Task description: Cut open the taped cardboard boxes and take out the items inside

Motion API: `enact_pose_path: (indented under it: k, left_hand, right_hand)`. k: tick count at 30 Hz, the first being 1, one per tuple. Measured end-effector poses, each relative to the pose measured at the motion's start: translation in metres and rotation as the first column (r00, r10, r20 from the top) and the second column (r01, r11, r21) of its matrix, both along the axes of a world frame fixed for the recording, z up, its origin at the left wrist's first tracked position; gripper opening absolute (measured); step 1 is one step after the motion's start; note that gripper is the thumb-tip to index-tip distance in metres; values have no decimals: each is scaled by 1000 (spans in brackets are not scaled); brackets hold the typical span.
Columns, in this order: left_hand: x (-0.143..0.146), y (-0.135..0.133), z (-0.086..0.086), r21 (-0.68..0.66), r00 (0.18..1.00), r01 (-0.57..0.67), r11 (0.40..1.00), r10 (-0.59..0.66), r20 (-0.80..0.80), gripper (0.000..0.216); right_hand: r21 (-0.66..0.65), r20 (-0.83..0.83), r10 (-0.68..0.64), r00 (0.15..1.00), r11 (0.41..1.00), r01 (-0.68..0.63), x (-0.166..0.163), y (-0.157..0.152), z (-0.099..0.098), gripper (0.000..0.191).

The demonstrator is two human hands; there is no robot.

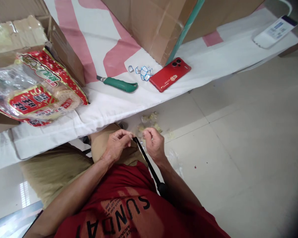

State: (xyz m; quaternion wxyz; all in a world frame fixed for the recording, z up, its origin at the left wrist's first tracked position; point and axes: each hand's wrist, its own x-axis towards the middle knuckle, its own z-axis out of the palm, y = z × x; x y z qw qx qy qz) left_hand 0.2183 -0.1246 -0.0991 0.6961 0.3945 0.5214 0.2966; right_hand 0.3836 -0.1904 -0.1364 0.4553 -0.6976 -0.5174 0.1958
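Over my lap, my left hand (119,142) is closed in a pinch, thumb against fingers. My right hand (154,142) is just to its right, fingers curled in and thumb pressed to them. What either hand holds, if anything, is too small or hidden to tell. A narrow black strap (149,162) slants down from beside the left fingertips; whether it is gripped or hangs in front, I cannot tell. On the table above lie a green-handled knife (120,84), a red phone (170,74) and several small blue-edged white paper pieces (144,72).
A red printed snack bag (39,96) leans on an open cardboard box (64,49) at left. A large carton (151,26) stands at the back. A white device (275,32) with a cable lies far right. Crumpled wrappers (151,120) litter the tiled floor.
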Motion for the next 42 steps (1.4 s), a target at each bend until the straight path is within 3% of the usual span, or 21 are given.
enact_pose_path:
  k: [3,6,11,19,22,26,31,38,42]
  left_hand:
    - [-7,3,-1,-17,996,-73,997,74,40,30]
    - [-7,3,0,-25,996,-38,999,40,85,27]
    - [-2,-1,6,79,999,-16,997,13,30,22]
    - [-3,-4,3,181,999,33,983,-27,-32,15]
    - [-2,-6,1,250,998,16,968,-2,-58,11]
    - [-1,-8,3,280,996,-27,960,48,-69,12]
    - [-1,-8,4,162,997,-58,985,66,-39,24]
    - [0,-9,1,60,995,-104,993,104,-4,23]
    - [-9,-5,8,60,980,-199,978,199,7,21]
  right_hand:
    - [5,-170,-90,981,996,93,12,0,5,22]
    - [23,-264,13,964,1000,-7,15,0,19,14]
    - [5,-186,164,969,986,-166,0,6,35,18]
    - [-34,19,222,975,975,-221,-15,13,26,20]
    - [-30,51,188,981,982,-187,-19,14,24,19]
    - [-5,-55,74,996,997,-74,-22,18,15,17]
    - [-71,-215,-39,976,997,24,-18,19,1,17]
    - [-90,-159,-143,977,987,130,-15,16,-13,18]
    - [-125,-140,-259,955,962,243,14,14,-29,21]
